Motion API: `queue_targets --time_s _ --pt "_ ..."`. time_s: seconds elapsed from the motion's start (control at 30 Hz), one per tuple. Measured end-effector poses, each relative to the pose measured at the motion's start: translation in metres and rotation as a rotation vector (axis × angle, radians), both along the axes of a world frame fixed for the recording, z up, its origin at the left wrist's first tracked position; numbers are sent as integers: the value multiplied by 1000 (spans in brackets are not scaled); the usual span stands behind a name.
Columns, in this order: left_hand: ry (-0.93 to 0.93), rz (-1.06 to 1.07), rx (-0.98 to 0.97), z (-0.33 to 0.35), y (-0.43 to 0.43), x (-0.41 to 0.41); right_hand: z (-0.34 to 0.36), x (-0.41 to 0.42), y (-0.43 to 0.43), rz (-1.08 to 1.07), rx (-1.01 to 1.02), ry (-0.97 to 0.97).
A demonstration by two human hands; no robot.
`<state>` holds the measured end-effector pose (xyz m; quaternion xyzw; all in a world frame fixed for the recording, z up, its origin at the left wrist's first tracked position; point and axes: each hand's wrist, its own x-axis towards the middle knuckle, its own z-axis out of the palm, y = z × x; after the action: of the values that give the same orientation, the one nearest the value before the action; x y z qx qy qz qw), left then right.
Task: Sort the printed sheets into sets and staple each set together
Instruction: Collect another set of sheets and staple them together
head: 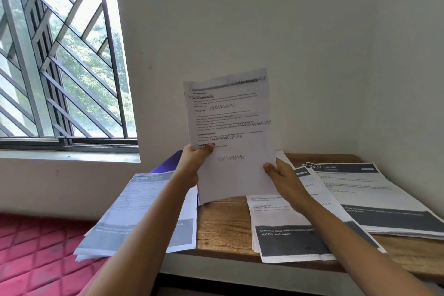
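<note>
printed sheet [230, 127] | pinched: left hand [192, 166], right hand [286, 182] | wooden table [223, 223] | window [60, 55]

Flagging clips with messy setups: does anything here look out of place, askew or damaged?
Yes. The left pile hangs well off the left edge of the table, tilted over the red quilted cushion. The middle pile also juts past the front edge. The held sheet has scribbles over several printed lines.
</note>
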<state>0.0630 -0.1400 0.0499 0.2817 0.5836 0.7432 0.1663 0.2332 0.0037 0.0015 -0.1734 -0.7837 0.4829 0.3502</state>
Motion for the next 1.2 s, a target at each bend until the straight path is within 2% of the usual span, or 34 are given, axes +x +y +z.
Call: queue_targets --time_s 0.1,0.23,0.4,0.47,0.57,0.63,0.77,0.97,1.2 --pt "-79 -11 -85 12 -7 -8 9 4 -5 35 53 -107" --pt "-121 -86 -240 12 -20 -18 16 4 -21 37 11 -188" --pt "-71 -20 -311 2 -33 -23 14 -1 -34 -23 -23 -312" --pt "6 40 -350 -4 -39 -27 14 -1 -37 -13 -87 -348" --pt "279 222 -567 -13 -47 -30 15 -1 -44 -5 -141 -432" --pt "430 322 -716 -19 -53 -29 15 -1 -50 -3 -121 -503" --pt "588 341 -851 -33 -61 -19 14 0 -65 -10 26 -650" --pt "657 312 -909 -51 -62 -9 10 -3 -75 -83 253 -735" --pt "695 325 -1019 -62 -65 -8 7 -1 -78 -108 292 -771"
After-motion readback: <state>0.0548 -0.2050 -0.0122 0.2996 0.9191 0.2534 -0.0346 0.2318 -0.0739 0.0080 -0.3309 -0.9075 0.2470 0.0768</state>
